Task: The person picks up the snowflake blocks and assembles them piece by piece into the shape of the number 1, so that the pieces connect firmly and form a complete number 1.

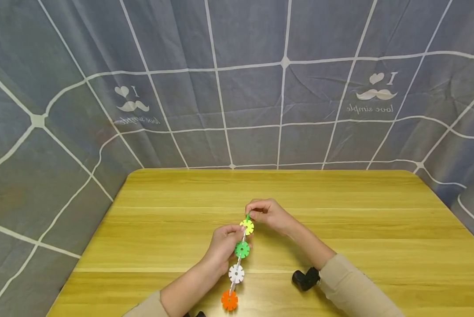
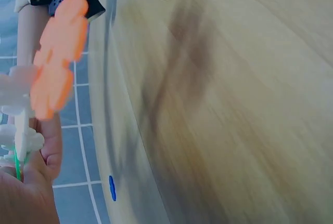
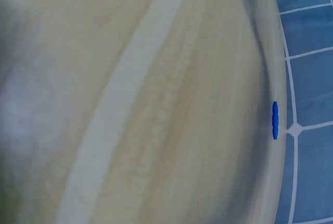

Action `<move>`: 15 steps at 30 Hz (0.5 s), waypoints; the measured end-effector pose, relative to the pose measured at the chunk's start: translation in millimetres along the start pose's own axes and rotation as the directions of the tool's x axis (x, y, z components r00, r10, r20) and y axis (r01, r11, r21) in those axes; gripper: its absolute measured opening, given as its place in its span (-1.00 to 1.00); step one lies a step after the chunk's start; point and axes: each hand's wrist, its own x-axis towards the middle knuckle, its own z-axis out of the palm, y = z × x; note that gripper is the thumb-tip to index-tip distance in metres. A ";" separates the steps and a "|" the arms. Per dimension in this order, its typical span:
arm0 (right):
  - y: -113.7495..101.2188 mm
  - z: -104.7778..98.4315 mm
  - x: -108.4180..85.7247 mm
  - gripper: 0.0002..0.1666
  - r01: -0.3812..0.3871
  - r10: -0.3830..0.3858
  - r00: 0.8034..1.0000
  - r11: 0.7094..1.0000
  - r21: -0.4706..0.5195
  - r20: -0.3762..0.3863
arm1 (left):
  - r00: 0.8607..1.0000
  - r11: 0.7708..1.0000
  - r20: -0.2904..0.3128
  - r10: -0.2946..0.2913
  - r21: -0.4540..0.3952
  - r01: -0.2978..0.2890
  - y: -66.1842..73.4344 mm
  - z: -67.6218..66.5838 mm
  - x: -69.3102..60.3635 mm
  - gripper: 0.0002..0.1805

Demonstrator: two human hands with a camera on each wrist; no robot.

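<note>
A chain of notched plastic snowflake discs hangs slantwise between the two hands in the head view. From its low end up run an orange disc (image 1: 229,300), a white disc (image 1: 236,274), a green disc (image 1: 242,250) and a yellow disc (image 1: 247,227), joined by pale discs seen edge-on. My left hand (image 1: 221,247) pinches the chain close to the yellow disc, thumb on top. At the upper end my right hand (image 1: 269,215) pinches a green disc (image 1: 248,217) turned edge-on against the yellow one. The orange disc (image 2: 60,57) looms large and blurred in the left wrist view.
A wood-grain table (image 1: 161,189) lies under the hands, with a grey checked curtain (image 1: 252,97) behind it. A black wrist device (image 1: 306,278) sits by the right sleeve. A small blue piece (image 2: 112,188) lies near the table's edge in both wrist views.
</note>
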 end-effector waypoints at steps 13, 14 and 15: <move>-5.2 -9.0 -3.0 -0.74 0.102 -0.101 0.992 0.995 -0.002 0.080 | 1.000 1.000 0.009 0.023 0.005 -0.023 0.5 7.9 -2.9 -0.86; -5.6 -9.4 -3.3 -0.79 0.102 -0.102 0.991 0.995 -0.002 0.090 | 1.000 1.000 0.010 0.018 0.005 -0.018 0.7 8.3 -3.7 -0.86; -6.0 -9.8 -3.5 -0.84 0.103 -0.101 0.990 0.995 -0.008 0.098 | 1.000 1.000 0.008 0.014 0.004 -0.014 0.7 8.7 -4.2 -0.86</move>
